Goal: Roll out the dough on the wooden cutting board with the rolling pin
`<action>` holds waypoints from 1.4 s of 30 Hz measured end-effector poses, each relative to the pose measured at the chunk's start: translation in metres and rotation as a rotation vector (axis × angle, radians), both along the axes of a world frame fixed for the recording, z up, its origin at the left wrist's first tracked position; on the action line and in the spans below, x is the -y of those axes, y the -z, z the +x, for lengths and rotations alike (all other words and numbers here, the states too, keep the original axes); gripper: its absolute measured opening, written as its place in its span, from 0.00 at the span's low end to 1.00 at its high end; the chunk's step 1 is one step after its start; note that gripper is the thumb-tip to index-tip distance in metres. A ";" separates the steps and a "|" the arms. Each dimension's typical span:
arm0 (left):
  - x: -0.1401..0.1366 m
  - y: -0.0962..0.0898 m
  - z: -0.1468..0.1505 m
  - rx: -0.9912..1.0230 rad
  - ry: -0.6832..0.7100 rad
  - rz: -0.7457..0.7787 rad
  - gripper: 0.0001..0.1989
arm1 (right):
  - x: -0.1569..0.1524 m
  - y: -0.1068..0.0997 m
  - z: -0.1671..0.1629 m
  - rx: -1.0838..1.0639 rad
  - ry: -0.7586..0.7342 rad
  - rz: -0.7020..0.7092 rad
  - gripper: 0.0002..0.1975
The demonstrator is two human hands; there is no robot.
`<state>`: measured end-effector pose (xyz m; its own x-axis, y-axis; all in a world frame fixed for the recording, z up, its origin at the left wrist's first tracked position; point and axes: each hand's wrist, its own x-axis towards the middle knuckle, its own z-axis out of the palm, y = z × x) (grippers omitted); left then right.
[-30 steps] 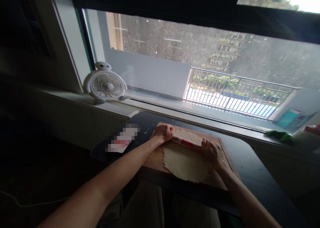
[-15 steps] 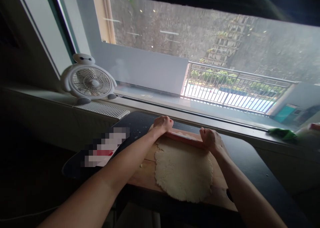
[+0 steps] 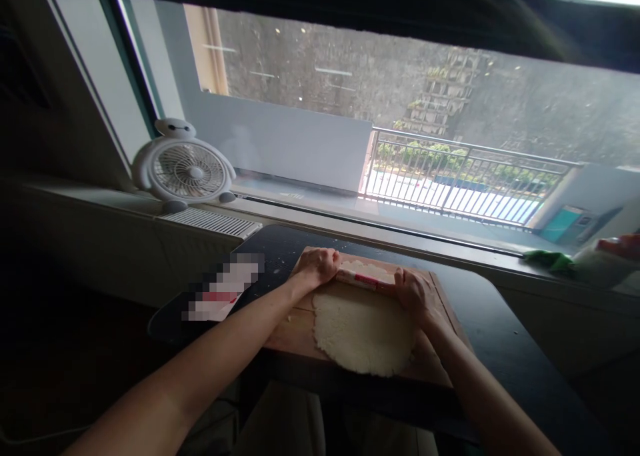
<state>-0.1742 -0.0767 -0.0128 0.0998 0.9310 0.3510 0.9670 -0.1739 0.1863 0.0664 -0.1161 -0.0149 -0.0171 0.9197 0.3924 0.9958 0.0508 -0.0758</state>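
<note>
A rolling pin [image 3: 365,281] with a red label lies across the far part of a flattened sheet of dough [image 3: 367,329]. My left hand [image 3: 320,264] is closed around its left end, and my right hand [image 3: 413,293] grips the right end. The pale dough has ragged edges and spreads over a wooden cutting board [image 3: 295,339]. A strip of dough shows beyond the pin. Both forearms reach in from the bottom of the view.
The board rests on a dark table [image 3: 500,336]. A blurred-out pale packet [image 3: 225,289] lies at its left. Behind, a white fan [image 3: 185,169] stands by the window above a radiator grille [image 3: 215,223]. A green cloth [image 3: 550,263] sits on the sill at right.
The rolling pin has come back toward me over the dough, uncovering a strip beyond it, and its red label has turned into view. Both hands moved with it. The camera view has shifted slightly.
</note>
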 end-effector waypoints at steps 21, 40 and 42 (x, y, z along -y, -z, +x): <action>-0.063 0.007 0.012 -0.058 -0.056 -0.041 0.21 | -0.063 -0.010 0.003 -0.034 0.053 -0.125 0.20; -0.009 -0.002 0.009 -0.086 -0.039 -0.033 0.18 | -0.021 -0.001 0.009 0.009 -0.020 -0.081 0.17; -0.021 0.000 0.010 -0.085 -0.047 -0.045 0.19 | -0.033 -0.002 0.010 -0.005 -0.008 -0.096 0.19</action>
